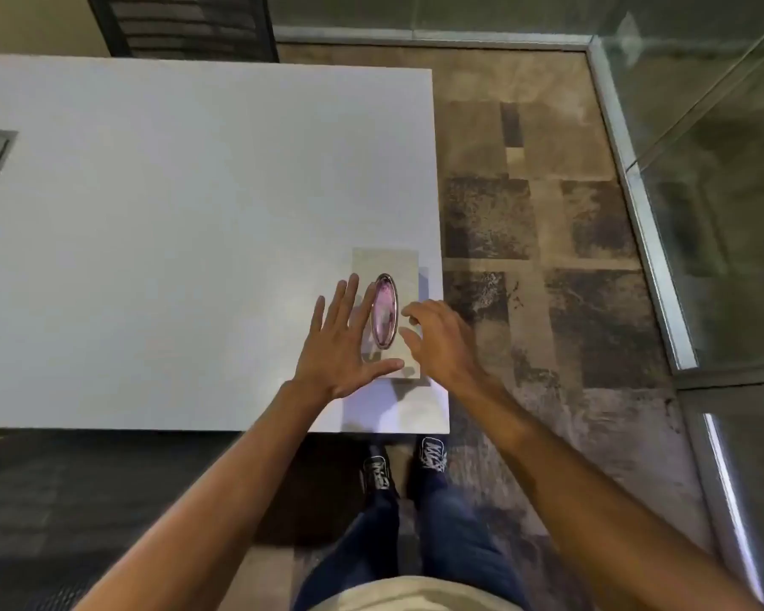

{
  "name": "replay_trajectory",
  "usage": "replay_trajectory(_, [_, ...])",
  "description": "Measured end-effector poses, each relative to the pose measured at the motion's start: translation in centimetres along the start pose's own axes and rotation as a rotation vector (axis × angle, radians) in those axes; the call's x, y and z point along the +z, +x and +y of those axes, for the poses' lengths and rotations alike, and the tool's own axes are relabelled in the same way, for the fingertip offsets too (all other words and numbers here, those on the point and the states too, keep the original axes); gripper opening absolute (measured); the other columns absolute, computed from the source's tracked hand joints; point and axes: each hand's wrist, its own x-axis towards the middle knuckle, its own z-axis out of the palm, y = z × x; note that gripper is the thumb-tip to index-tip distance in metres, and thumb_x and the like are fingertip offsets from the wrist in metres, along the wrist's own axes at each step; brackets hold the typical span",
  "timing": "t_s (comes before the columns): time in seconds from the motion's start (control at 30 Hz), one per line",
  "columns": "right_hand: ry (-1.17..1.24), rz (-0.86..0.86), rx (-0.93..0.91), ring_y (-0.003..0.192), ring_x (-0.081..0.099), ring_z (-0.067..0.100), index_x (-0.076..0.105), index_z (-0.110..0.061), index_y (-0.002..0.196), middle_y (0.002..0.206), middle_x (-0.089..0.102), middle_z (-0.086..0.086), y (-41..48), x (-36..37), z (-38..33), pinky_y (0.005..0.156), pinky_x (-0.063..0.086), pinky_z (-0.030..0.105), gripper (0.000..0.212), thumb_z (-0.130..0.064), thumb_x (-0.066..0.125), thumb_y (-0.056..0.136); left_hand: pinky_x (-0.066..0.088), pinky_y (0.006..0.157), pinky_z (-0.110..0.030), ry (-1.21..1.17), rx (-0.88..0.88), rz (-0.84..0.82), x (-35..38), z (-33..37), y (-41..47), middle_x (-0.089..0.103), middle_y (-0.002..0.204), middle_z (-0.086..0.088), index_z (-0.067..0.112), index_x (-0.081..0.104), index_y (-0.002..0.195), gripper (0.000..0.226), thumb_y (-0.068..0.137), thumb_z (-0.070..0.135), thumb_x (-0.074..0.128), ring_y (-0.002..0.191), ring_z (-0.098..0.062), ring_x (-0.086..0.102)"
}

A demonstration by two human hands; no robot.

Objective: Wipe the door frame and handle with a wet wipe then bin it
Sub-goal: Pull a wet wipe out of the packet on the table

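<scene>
A pale flat pack of wet wipes (389, 266) lies near the right edge of the white table (173, 235), with an oval pink flip lid (383, 310) on its top. My left hand (345, 346) rests open and flat on the pack's left side, fingers spread, thumb across its near end. My right hand (437, 337) hovers at the pack's right side with fingers curled toward the lid, holding nothing. No loose wipe, door handle or bin is in view.
The table's near edge (195, 429) runs above my feet. Patchy grey and beige carpet (548, 258) lies to the right. A glass wall with a metal floor frame (636, 191) stands at the far right. A dark chair (186, 24) sits beyond the table.
</scene>
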Motion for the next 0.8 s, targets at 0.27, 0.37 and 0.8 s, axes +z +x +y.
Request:
replay_trajectory(0.27, [-0.153, -0.125, -0.077, 0.128, 0.052, 0.024, 0.055, -0.015, 0.143, 0.141, 0.058, 0.008, 4.4, 2.2, -0.8, 0.102, 0.047, 0.033, 0.045, -0.028, 0.064, 0.101, -0.009, 0.134, -0.054, 0.094, -0.023, -0.036, 2.6, -2.3, 2.3, -0.024, 0.176, -0.010, 0.022, -0.023, 0.163, 0.120, 0.076, 0.098, 0.010, 0.164, -0.027, -0.021])
replay_trajectory(0.37, [-0.186, -0.141, -0.079, 0.130, 0.051, 0.023, 0.052, -0.014, 0.145, 0.144, 0.055, 0.008, 5.7, 2.5, -0.8, 0.104, 0.047, 0.031, 0.049, -0.029, 0.064, 0.100, -0.009, 0.133, -0.056, 0.077, -0.017, -0.051, 2.9, -2.8, 3.0, -0.024, 0.176, -0.009, 0.023, -0.022, 0.163, 0.121, 0.076, 0.099, 0.011, 0.164, -0.027, -0.021])
replay_trajectory(0.8, [-0.014, -0.029, -0.161, 0.099, 0.063, 0.028, 0.066, -0.001, 0.111, 0.111, 0.069, 0.016, 5.6, 3.5, 0.4, 0.074, 0.041, 0.023, 0.018, -0.007, 0.071, 0.095, -0.012, 0.132, -0.057, 0.029, -0.019, -0.107, 3.6, -3.5, 3.6, -0.028, 0.175, -0.001, 0.028, -0.018, 0.167, 0.119, 0.079, 0.097, 0.024, 0.164, -0.024, -0.023])
